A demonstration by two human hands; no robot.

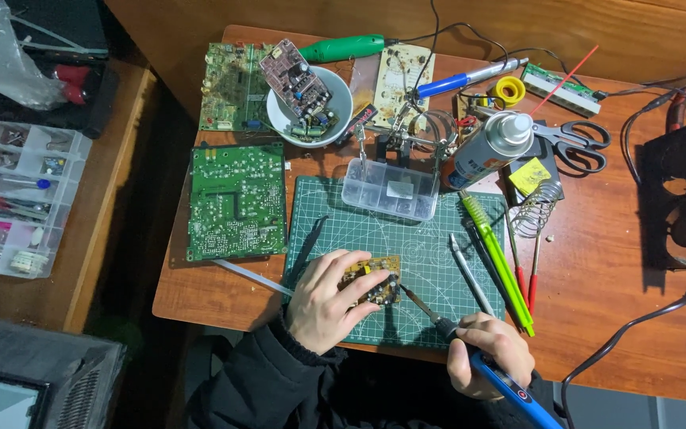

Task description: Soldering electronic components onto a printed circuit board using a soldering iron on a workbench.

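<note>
The left hand [329, 299] hides part of the small circuit board [375, 280]; the soldering iron [492, 367] handle runs off-frame.

Left hand [329, 298]: palm down, knuckles up, fingers curled forward and pressed flat, thumb tucked along the near side.
Left wrist: bent slightly inward, coming out of a dark sleeve [279, 373] that runs up from the bottom edge.
Right hand [490, 353]: closed in a pen-style grip, fingers wrapped tight, knuckles toward the camera (thumb mostly hidden from here).
Right wrist: low at the bottom edge, angled up and to the left.
Spacing: hands near each other, not touching, left a little farther forward.
</note>
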